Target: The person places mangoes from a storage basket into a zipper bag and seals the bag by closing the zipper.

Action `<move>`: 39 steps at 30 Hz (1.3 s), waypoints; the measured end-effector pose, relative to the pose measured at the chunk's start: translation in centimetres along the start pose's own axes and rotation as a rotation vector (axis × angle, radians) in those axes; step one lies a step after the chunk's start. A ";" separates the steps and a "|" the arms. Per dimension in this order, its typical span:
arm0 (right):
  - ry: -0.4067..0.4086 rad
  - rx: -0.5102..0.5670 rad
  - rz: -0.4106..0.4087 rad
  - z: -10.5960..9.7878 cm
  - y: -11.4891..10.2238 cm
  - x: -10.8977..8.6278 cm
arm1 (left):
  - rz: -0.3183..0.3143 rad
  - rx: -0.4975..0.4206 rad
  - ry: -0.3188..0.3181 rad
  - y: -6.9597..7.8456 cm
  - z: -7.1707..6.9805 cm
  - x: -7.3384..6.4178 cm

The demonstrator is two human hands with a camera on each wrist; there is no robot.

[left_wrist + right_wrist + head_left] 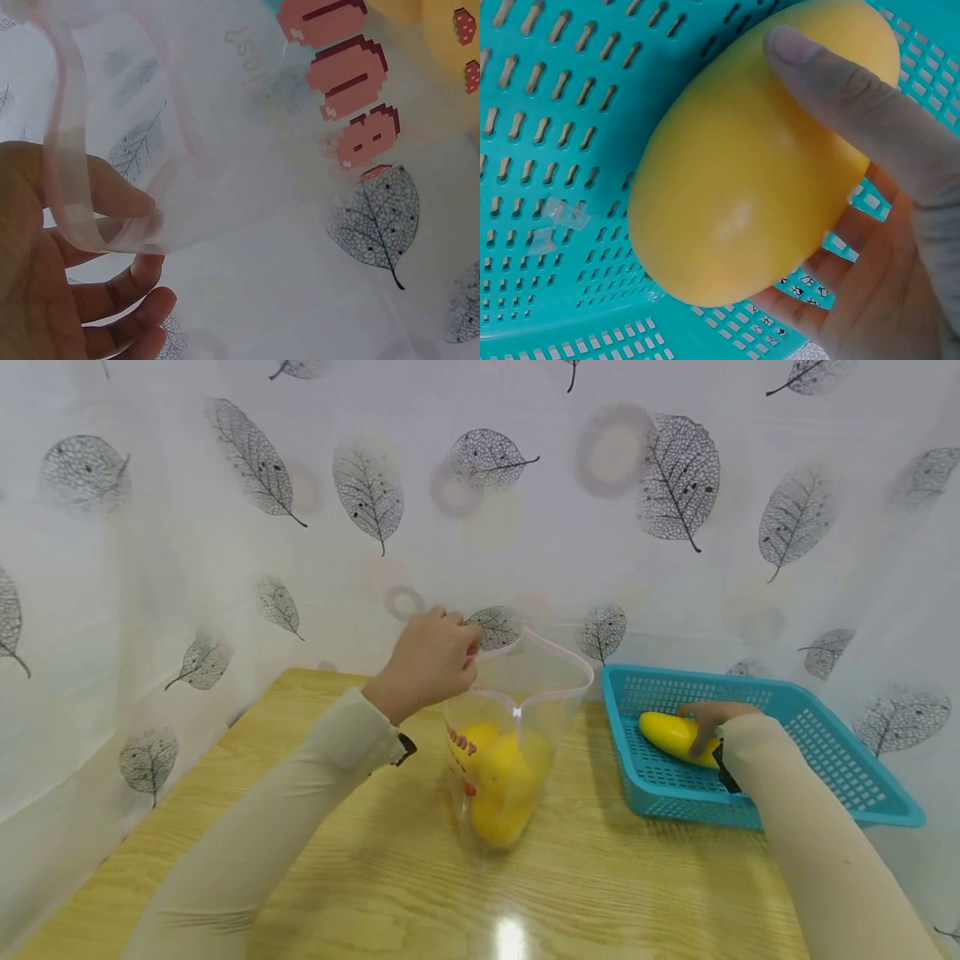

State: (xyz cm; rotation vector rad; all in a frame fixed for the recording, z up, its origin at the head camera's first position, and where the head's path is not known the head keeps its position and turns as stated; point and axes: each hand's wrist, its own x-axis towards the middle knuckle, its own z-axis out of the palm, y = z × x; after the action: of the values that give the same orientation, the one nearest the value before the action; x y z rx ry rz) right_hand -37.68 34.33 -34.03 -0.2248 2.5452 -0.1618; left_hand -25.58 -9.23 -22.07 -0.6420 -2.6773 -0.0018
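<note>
A clear zip bag with a pink rim and red printing stands on the table, its mouth spread wide. Several yellow fruits are inside it. My left hand pinches the bag's rim at its left side; in the left wrist view the rim runs between thumb and fingers. Over in the blue basket, my right hand grips a smooth yellow mango, thumb on top and fingers curled beneath. The mango lies low between the basket's walls.
The wooden table carries both bag and basket, with the basket to the bag's right. A pale curtain with leaf prints hangs right behind the table and along its left side. Bits of clear tape stick to the basket.
</note>
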 end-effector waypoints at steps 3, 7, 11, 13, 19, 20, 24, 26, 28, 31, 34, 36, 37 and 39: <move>0.004 0.029 0.008 0.2 0.1 0.1 | 0.003 -0.003 0.003 0.2 0.0 0.0; 0.009 0.055 0.026 0.4 0.2 0.2 | -0.001 -0.009 0.006 0.4 0.1 -0.1; 0.010 0.068 0.044 0.4 0.1 0.1 | -0.002 -0.012 0.018 0.4 0.2 -0.1; 0.016 0.067 0.047 0.5 0.1 0.1 | -0.001 -0.013 0.027 0.4 0.2 -0.1; 0.013 0.048 0.023 0.5 0.1 0.2 | -0.004 -0.021 0.054 0.4 0.4 -0.2; 0.009 0.048 0.022 0.5 0.1 0.2 | -0.004 -0.024 0.061 0.4 0.5 -0.2; 0.025 0.018 0.005 0.5 0.1 0.1 | -0.016 -0.040 0.081 0.4 0.6 -0.2; 0.035 -0.004 -0.017 0.4 0.1 0.1 | -0.033 -0.057 0.080 0.4 0.7 -0.2; 0.045 -0.016 -0.044 0.3 0.0 0.0 | -0.057 -0.073 0.077 0.3 0.8 -0.2; 0.049 -0.013 -0.065 0.0 0.1 0.0 | -0.093 -0.095 0.074 0.2 1.0 -0.2; 0.056 -0.010 -0.066 -0.3 0.3 -0.1 | -0.118 -0.109 0.069 0.2 1.1 -0.2; 0.064 -0.010 -0.071 -0.5 0.6 0.1 | -0.132 -0.117 0.068 0.2 1.1 -0.2; 0.070 -0.014 -0.080 -0.6 0.8 0.1 | -0.137 -0.120 0.069 0.2 1.1 -0.2; 0.084 -0.023 -0.097 -0.8 1.1 0.2 | -0.148 -0.128 0.070 0.2 1.1 -0.2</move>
State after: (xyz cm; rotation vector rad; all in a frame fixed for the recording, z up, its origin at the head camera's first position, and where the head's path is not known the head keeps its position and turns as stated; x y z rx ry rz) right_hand -38.42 35.43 -33.62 -0.3584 2.6217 -0.1829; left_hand -25.80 -9.05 -23.21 -0.4711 -2.6662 -0.2324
